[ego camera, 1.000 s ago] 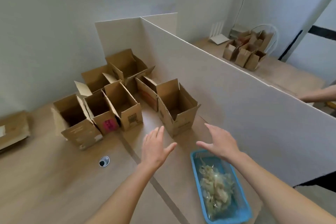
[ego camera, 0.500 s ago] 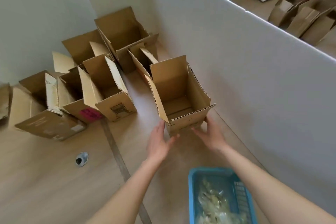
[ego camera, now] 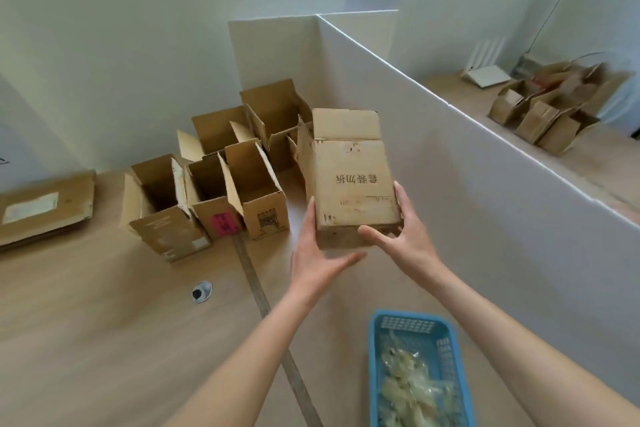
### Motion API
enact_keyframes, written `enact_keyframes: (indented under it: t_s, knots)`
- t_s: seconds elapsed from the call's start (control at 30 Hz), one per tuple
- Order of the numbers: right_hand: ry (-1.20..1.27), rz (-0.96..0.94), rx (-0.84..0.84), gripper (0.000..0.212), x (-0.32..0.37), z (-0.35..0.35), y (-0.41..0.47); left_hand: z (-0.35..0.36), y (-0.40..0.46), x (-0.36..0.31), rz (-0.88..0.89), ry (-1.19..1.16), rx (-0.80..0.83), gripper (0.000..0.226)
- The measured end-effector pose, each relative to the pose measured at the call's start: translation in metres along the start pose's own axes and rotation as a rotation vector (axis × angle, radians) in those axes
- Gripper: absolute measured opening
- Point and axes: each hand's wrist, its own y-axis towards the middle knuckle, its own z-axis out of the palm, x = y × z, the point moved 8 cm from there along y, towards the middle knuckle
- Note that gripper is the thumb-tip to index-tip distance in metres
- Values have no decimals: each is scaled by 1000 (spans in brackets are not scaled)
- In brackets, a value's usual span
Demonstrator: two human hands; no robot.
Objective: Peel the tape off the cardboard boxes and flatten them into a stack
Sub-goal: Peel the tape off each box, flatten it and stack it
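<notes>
A brown cardboard box [ego camera: 349, 180] with printed characters on its side hangs in the air above the wooden table [ego camera: 86, 340], tipped so its open flaps point away from me. My left hand [ego camera: 317, 253] holds its lower left corner, fingers up the side and thumb beneath. My right hand [ego camera: 403, 236] grips the lower right corner, thumb across the bottom edge. Several open cardboard boxes [ego camera: 214, 191] stand in a cluster behind it on the left. A flattened cardboard stack [ego camera: 45, 208] lies at the far left edge.
A blue plastic basket [ego camera: 375, 357] holding crumpled clear tape sits near me on the right. A white partition wall [ego camera: 502, 225] runs along the right side; more boxes [ego camera: 543, 118] lie beyond it. A round cable hole [ego camera: 201, 291] is in the tabletop.
My hands closed on the nearest open box, lifted it off the table and tipped its opening away from me. The view also tilted upward.
</notes>
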Motion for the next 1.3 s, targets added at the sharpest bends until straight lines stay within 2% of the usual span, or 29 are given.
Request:
enact_keyframes:
  t_s: [0.07,0.2,0.3,0.37,0.43,0.57,0.67,0.73,0.8,0.87,0.93,1.0,1.13,1.23,1.3]
  knots:
    - [-8,-66,19,112,37,4,-26,-39,-20,-22,62,22,-76,111]
    - [-72,-193,-108,81,115,16,-85,-121,-75,-49,128,46,-262,84]
    - [-97,-194,-135,64,152,42,-124,-166,-123,-63,157,30,-284,90]
    - [-111,-142,-105,56,156,66,-145,-186,-152,-62,166,97,-219,101]
    - [-111,-44,-58,54,142,92,-164,-196,-175,-42,119,242,-106,116]
    - [-113,151,17,44,90,151,-195,-216,-212,33,-98,459,36,134]
    - [-123,254,121,42,40,197,-218,-221,-236,88,-224,521,129,139]
    - [-249,260,208,48,11,218,-228,-225,-243,120,-260,562,193,137]
    - [-393,172,359,50,-3,239,-235,-228,-242,141,-256,605,237,132]
    - [-301,127,470,59,-8,253,-243,-233,-235,143,-192,663,199,122]
    - [-228,134,460,66,-7,256,-243,-234,-228,134,-112,768,156,109]
    - [-226,131,397,67,-6,255,-238,-227,-225,131,-104,825,190,101]
    - [-303,125,360,67,-9,266,-233,-204,-235,155,-169,972,364,145]
    - [-346,124,394,48,-15,264,-221,-206,-233,165,-57,1057,398,146]
    - [-248,107,476,45,-18,264,-217,-216,-226,164,46,1006,414,135]
